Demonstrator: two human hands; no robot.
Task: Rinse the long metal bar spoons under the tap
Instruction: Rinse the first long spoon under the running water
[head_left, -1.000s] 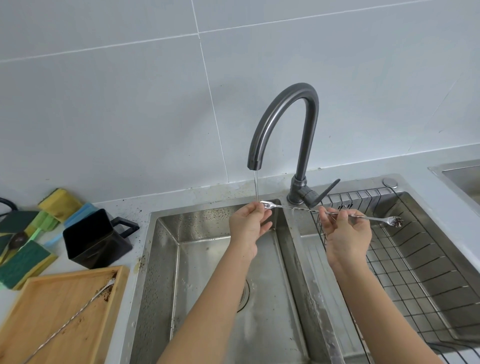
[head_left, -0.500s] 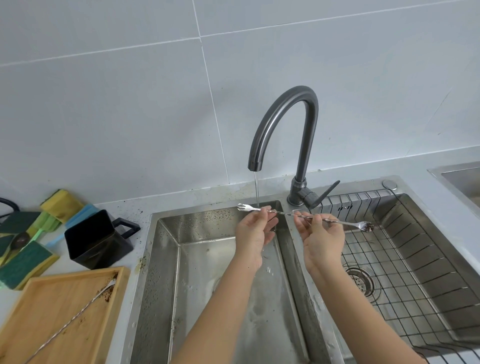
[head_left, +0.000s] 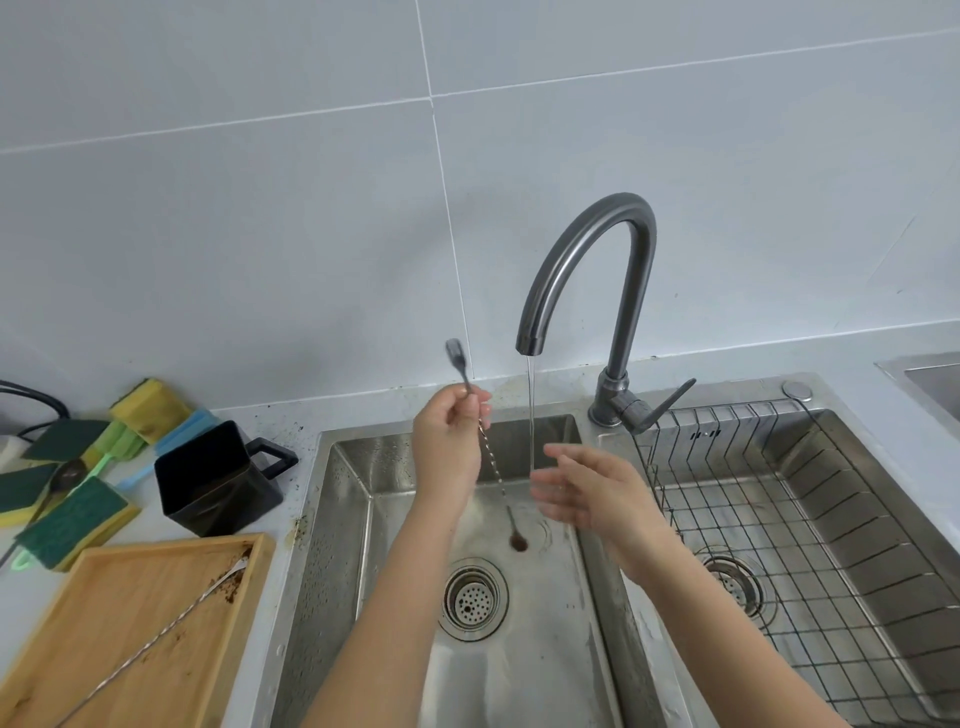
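My left hand (head_left: 449, 447) grips a long twisted metal bar spoon (head_left: 496, 475) near its forked top end. The spoon hangs steeply over the left sink basin (head_left: 363, 545), and its bowl, soiled with brown residue, points down. A thin stream of water runs from the dark gooseneck tap (head_left: 587, 270) just right of the spoon. My right hand (head_left: 589, 491) is open with fingers spread under the stream, and it holds nothing. A second bar spoon (head_left: 156, 634), with brown residue around its bowl, lies diagonally on the wooden tray (head_left: 104, 597) at the lower left.
A black square cup (head_left: 213, 478) stands left of the sink. Green and yellow sponges (head_left: 67, 514) lie at the far left. A wire rack (head_left: 779, 519) fills the right basin. The tap lever (head_left: 665, 405) points right.
My right hand let go of the spoon and opened under the water. My left hand swung the spoon from level to steeply hanging, with its soiled bowl now down over the left basin.
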